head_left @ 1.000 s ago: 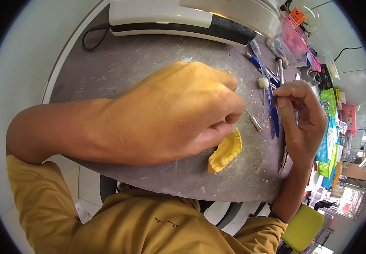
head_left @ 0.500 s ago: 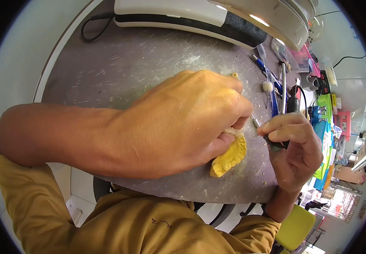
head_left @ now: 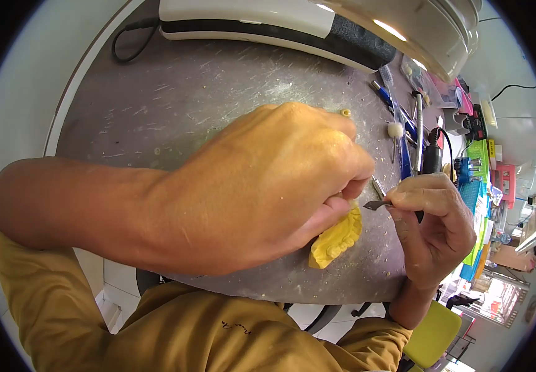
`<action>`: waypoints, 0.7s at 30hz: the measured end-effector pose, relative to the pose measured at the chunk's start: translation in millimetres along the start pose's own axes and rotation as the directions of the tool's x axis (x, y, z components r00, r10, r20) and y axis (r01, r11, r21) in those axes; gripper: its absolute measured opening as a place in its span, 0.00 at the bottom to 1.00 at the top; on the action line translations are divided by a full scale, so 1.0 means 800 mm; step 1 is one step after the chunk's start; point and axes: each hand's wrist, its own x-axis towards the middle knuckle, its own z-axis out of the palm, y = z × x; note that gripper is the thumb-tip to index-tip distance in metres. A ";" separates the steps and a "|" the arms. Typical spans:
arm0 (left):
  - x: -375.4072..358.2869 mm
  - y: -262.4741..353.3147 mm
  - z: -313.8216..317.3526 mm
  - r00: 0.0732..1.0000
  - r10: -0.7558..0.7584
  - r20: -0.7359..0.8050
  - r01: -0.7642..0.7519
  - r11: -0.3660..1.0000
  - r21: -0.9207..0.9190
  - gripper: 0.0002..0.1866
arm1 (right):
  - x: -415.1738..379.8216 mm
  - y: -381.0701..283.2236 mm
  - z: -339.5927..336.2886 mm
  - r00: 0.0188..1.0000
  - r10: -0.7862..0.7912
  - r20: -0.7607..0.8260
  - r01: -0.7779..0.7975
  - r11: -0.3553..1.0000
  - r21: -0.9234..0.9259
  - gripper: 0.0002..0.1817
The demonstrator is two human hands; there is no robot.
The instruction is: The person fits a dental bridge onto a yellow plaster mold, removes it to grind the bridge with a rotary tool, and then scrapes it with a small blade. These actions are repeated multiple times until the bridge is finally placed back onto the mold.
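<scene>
A person in a mustard-yellow top is working at a scratched grey bench that is filling most of the frame, with a white and black machine lying along its upper edge and a lit lamp head hanging over the upper right. The left hand is taking up the centre of the frame, its fingers closing on a yellow dental cast and pressing it against the bench just right of centre. The cast is sticking out from under the hand at its lower right, its long axis running from lower left to upper right, teeth side showing. The right hand is sitting at the right of the frame, just beside the cast and apart from it, pinching a small metal blade between thumb and fingertips. The blade's tip is pointing left, toward the upper end of the cast and the left thumb, and is not quite touching either. The left hand is the one on the cast; the right is nearer only with the tool. Pens and hand instruments are lying in a cluster at the upper right of the bench, beside coloured trays.
</scene>
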 end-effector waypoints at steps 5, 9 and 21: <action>-0.001 -0.001 0.002 1.000 0.018 -0.026 -0.018 1.000 0.008 0.06 | -0.001 0.000 0.002 0.997 0.068 0.036 -0.070 0.996 0.050 0.11; -0.001 -0.002 0.002 0.999 0.028 -0.037 -0.028 1.000 0.004 0.06 | -0.003 -0.003 0.005 0.976 0.215 0.030 -0.217 0.971 0.100 0.11; -0.002 -0.004 0.003 1.000 0.015 -0.025 -0.016 1.000 -0.011 0.06 | -0.003 -0.003 0.008 0.979 0.205 0.007 -0.201 0.953 0.225 0.11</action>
